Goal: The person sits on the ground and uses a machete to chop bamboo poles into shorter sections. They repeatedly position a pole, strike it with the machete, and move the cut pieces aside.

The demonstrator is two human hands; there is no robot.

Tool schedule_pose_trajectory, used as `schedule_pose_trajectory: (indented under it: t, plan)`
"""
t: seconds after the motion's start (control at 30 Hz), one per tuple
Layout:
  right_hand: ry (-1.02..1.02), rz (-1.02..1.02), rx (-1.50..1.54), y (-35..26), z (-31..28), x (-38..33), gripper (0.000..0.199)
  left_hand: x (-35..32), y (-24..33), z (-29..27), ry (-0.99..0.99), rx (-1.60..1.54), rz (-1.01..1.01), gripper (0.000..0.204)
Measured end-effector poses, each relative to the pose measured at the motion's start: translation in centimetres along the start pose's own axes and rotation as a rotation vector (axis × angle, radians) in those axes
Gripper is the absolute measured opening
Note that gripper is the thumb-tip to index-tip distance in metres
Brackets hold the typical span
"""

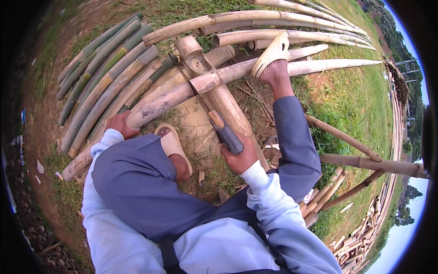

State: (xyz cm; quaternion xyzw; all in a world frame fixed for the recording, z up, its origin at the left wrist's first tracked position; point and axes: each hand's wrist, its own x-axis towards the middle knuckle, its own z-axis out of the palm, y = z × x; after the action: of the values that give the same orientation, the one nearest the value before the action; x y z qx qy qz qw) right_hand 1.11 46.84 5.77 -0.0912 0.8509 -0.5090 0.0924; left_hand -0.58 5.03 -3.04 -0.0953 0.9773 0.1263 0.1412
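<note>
Trousers and sleeves: grey trousers (132,166) and pale blue sleeves (118,237) fill the lower middle of the frame, nearest the camera.
Bamboo pole (159,107): runs from left of centre to the upper right, across a notched log (223,100); being round, it could roll if either hold slackens.
Left hand (121,125): left of centre, closed against the pole's near end, fingers partly hidden; a sudden shift might pinch them.
Right hand (240,157): at centre, wrapped firmly round the handle of a bladed tool (226,134).
Blade: crosses the pole above centre; twisting could bind it, and a skip might swing it towards a limb.
Raised foot (269,57): sandalled, upper right, against the pole; a slipping sole would free that side.
Lower foot (171,146): left of centre, near the pole, exposed should it drop.
</note>
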Motion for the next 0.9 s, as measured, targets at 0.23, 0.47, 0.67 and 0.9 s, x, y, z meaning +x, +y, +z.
schedule_pose_trajectory:
  t: [0.23,0.47,0.67,0.9]
  plan:
    - [-0.042,0.111,-0.035,-0.5,-4.1,-10.8,0.019,-0.7,-1.6,0.3,-0.044,-0.032,-0.027,0.077]
    - [0.015,-0.037,-0.001,1.5,0.9,0.0,0.016,0.0,0.1,-0.9,-0.032,-0.033,-0.007,0.080]
    - [-0.020,0.134,-0.039,0.2,-4.5,-11.1,0.014,-1.5,-2.0,-1.0,-0.008,0.034,-0.003,0.079]
    - [-0.034,0.243,-0.025,-0.3,-5.4,-11.1,0.020,-3.2,-5.5,-1.1,0.001,0.065,-0.048,0.067]
